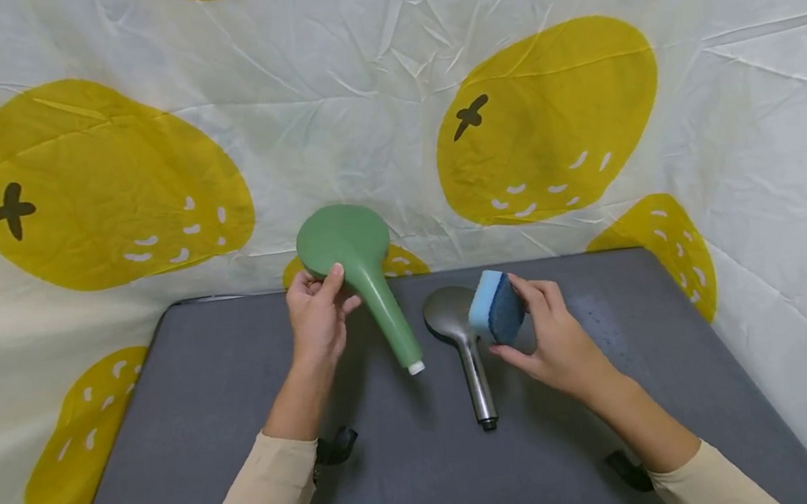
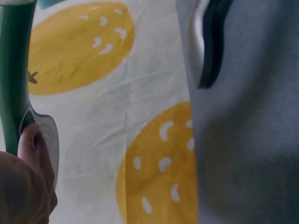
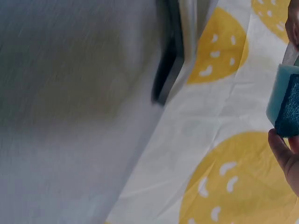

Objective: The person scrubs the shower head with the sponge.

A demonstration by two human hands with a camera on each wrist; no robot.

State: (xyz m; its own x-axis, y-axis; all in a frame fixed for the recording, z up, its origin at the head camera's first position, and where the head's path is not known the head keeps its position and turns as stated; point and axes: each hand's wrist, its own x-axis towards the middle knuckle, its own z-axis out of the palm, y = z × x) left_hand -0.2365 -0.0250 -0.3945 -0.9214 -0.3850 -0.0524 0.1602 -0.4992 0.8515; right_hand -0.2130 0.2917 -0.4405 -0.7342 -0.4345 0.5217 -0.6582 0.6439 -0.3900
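In the head view my left hand (image 1: 318,313) grips a green shower head (image 1: 374,289) by its round head, thumb on the near face. Its handle slants down to the right and ends in a white tip. The left wrist view shows the pale spray face (image 2: 48,135) on its other side. My right hand (image 1: 558,338) pinches a sponge (image 1: 497,308), light blue on one side and dark blue on the other, between thumb and fingers. Between the hands a grey metallic shower head (image 1: 452,313) lies on the table, its upper right edge partly behind the sponge.
The dark grey table (image 1: 236,365) reaches back to a white curtain (image 1: 349,57) printed with yellow fruit. Small wet drops (image 1: 601,324) show on the tabletop beyond the right hand. Dark straps sit at both wrists.
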